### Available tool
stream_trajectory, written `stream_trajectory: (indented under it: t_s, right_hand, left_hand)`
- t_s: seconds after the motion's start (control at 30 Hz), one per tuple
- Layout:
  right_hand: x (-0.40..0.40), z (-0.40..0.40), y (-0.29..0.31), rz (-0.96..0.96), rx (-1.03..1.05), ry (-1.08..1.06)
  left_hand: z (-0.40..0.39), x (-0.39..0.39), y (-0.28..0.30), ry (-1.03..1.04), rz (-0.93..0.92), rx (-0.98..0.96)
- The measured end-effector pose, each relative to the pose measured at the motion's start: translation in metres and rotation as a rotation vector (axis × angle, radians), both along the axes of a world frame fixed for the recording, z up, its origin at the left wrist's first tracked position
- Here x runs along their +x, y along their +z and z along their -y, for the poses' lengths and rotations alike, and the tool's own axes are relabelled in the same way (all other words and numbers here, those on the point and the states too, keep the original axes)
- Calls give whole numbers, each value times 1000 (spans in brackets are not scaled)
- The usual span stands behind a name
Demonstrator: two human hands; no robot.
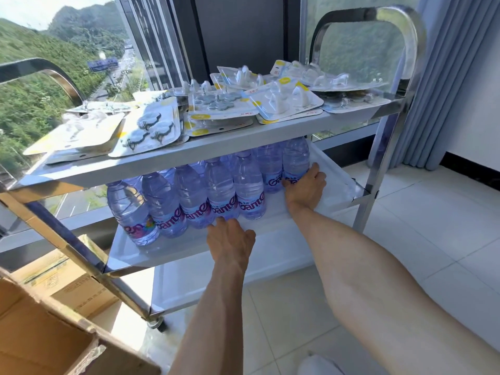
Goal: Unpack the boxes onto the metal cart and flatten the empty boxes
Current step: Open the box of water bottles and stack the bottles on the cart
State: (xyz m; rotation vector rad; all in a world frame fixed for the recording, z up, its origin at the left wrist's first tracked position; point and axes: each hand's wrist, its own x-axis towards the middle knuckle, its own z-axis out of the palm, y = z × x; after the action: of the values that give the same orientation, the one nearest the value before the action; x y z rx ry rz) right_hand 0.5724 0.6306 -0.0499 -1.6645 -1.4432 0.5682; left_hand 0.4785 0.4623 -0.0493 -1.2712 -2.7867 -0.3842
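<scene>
At the lower left, an open brown cardboard box (40,339) sits on the floor beside my three-tier stainless steel cart (167,154), with a second printed carton (67,280) lying behind the cart leg, so I judge flattening is not yet begun. Across the top shelf lie blister packs of white and grey adhesive hooks (211,109). Under it, on the white middle shelf (270,239), stand the clear purple-tinted plastic water bottles (189,196), packed in rows from the left end to past the middle. My left hand (230,242) rests on the shelf with its fingers reaching to the foot of the front row; they look fairly straight and close together, though their tips are hidden against the bottles. My right hand (304,189) is curled around the base of the endmost bottle (296,161) at the right of the rear row, thumb on its near side. To do this step well, I would press low on the bottles, not near the caps, slide the group back and leftward as a block, and keep the left hand as a stop so the front row does not tip off the shallow lip.
</scene>
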Motion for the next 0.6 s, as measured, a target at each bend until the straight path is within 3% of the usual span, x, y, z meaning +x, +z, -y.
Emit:
stream_trajectory:
  t_s: [0.1,0.2,0.27,0.47,0.6]
  right_hand:
    - [-7,34,-4,-9,165,6]
    - [-22,68,-6,-78,239,392]
    - [-29,82,-3,-100,190,524]
    - [-29,82,1,10,81,526]
    - [-26,82,-2,18,136,336]
  left_hand:
    - [3,1,2,-6,11,-8]
    - [7,1,3,-18,27,-19]
    - [11,0,2,-30,33,-18]
    - [15,0,3,-47,49,-13]
    - [14,-3,5,-51,44,-24]
